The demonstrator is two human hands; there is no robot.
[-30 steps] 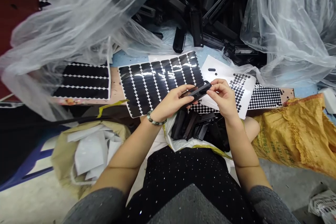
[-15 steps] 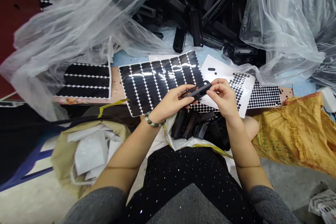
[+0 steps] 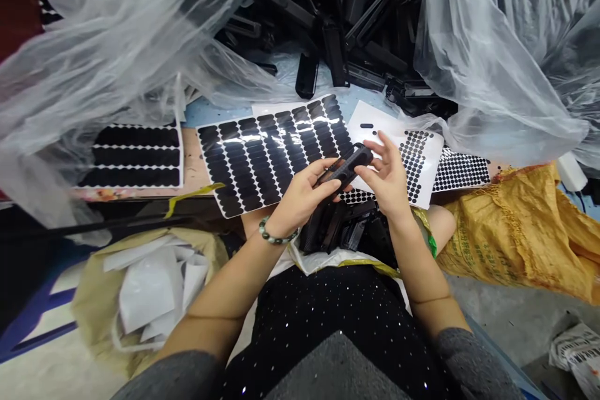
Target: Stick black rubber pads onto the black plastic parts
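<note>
My left hand (image 3: 307, 194) is closed around the lower end of a long black plastic housing (image 3: 347, 169), which tilts up to the right above my lap. At its far end my right hand (image 3: 388, 181) grips with the thumb on the near face and fingers behind, the index finger raised. Behind the left hand lies a sheet of black oblong stickers (image 3: 276, 144). A white sheet of small black round stickers (image 3: 415, 165) is behind the right hand. Below the hands, an open bag (image 3: 323, 261) in my lap holds several similar black housings (image 3: 349, 228).
A heap of black housings (image 3: 337, 53) fills the back of the table between clear plastic sheeting (image 3: 140, 44) and more plastic (image 3: 492, 69). Another sticker sheet (image 3: 135, 156) lies left. A beige bag of white paper scraps (image 3: 94, 300) stands lower left, a yellow woven sack (image 3: 510, 231) right.
The housing has turned so its ribbed dark side faces me more. My right thumb has moved onto that face, and the right fingers have lifted and spread. The view has shifted slightly.
</note>
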